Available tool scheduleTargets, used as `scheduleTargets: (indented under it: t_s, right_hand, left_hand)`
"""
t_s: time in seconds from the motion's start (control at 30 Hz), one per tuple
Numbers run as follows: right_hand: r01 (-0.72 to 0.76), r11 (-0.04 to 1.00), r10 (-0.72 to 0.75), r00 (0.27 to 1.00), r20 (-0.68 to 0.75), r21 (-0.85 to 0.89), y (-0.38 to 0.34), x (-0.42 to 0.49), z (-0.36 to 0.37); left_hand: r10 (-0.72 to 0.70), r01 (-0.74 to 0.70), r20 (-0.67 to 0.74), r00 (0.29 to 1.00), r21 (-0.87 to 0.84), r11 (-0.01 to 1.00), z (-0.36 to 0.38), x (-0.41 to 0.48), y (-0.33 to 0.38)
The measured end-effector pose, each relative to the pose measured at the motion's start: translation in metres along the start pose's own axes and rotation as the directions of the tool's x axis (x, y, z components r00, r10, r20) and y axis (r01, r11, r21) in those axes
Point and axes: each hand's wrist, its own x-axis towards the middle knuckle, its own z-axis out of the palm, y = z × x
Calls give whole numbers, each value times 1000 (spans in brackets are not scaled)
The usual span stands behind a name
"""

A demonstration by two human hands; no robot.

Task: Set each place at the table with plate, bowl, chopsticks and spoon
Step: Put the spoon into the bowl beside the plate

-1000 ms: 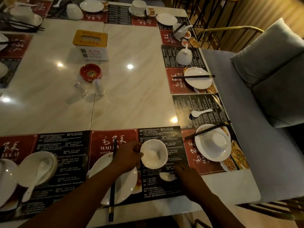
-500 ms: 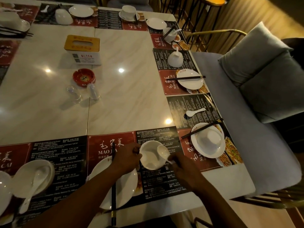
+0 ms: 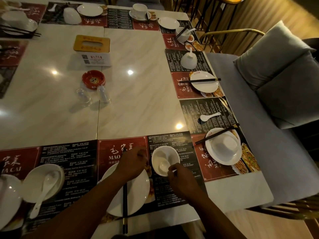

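The right hand (image 3: pixel 181 178) pinches the handle of a white spoon (image 3: pixel 164 166), fingers closed on it, with the spoon's scoop lying inside a white bowl (image 3: pixel 164 160). The bowl sits on the dark part of a placemat (image 3: pixel 172 192) at the near edge of the table (image 3: pixel 138 100). The left hand (image 3: pixel 133 164) rests just left of the bowl, over the far rim of a white plate (image 3: pixel 136 192); its fingers look curled together, but whether they grip the bowl's rim or anything else is hard to tell. A pair of black chopsticks (image 3: pixel 125 209) lies across the plate, pointing near to far, its far end hidden under the left hand.

To the near left stands another bowl with a spoon (image 3: pixel 44 188) leaning in it. To the right, a plate carries an upturned bowl (image 3: pixel 224 145) with chopsticks across its far edge, and a loose spoon (image 3: pixel 208 116) lies on the mat beyond. Further off in the middle of the table are a red ashtray (image 3: pixel 93 79) and a tissue box (image 3: pixel 92 50).
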Motion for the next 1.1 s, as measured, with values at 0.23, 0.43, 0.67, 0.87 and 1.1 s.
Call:
scheduleTargets:
  t_s: [0.23,0.43,0.67,0.87,1.1]
  right_hand:
    - [-3,1000,3,1000,5,15,6,3,0]
    - [13,999,-15,999,41,32,8,6,-4]
    - [15,998,-18,998,54,64,11,1,-14]
    - [13,998,-17,997,73,58,17,-1,-21]
    - [20,998,-26,995,99,55,17,-1,-22]
  left_hand:
    - [-14,14,-12,1000,-21,1000,-2,-3,-6]
    - [-16,16,4,1000,0,1000,0,-4,-6]
    - [-54,54,12,998,-1,999,2,0,-3]
    - [-52,52,20,998,5,999,1,2,2]
    - [-43,42,22,999,12,999,-1,3,7]
